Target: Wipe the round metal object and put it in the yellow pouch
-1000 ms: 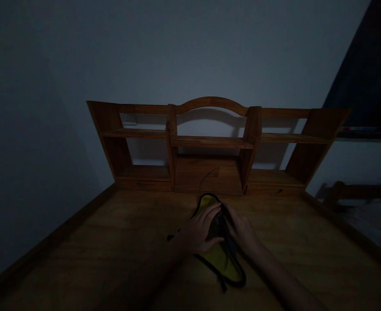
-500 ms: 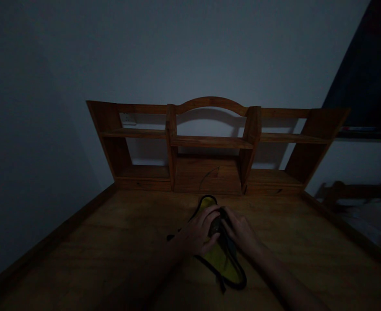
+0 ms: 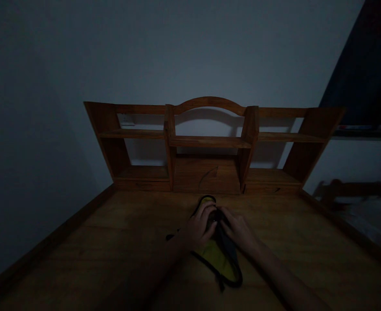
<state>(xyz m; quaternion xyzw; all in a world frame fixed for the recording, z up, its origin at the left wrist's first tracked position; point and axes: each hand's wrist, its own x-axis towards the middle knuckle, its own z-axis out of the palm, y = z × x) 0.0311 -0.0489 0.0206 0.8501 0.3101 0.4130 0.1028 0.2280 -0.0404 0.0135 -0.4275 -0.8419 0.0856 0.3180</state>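
A yellow-green fabric piece with black edging (image 3: 221,261), perhaps a pouch or small bag, lies on the wooden desk. My left hand (image 3: 200,226) curls over its upper middle, fingers bent round a small dark object (image 3: 214,219) whose kind I cannot make out. From the other side my right hand (image 3: 237,226) pinches at the same dark object and the dark fabric beside it. Both hands are closed, and their fingers hide most of what they hold. Black strap ends stick out left of the fabric and at its lower edge.
A wooden shelf unit (image 3: 209,141) with small drawers stands at the back of the desk (image 3: 119,246), against a pale wall (image 3: 177,52). A dark window or board (image 3: 368,82) is at upper right. Right of the desk, pale bedding (image 3: 371,220) shows dimly.
The fingers of my left hand have drawn in closer round the dark object. The fabric's dark right side shows wider. The view has shifted slightly.
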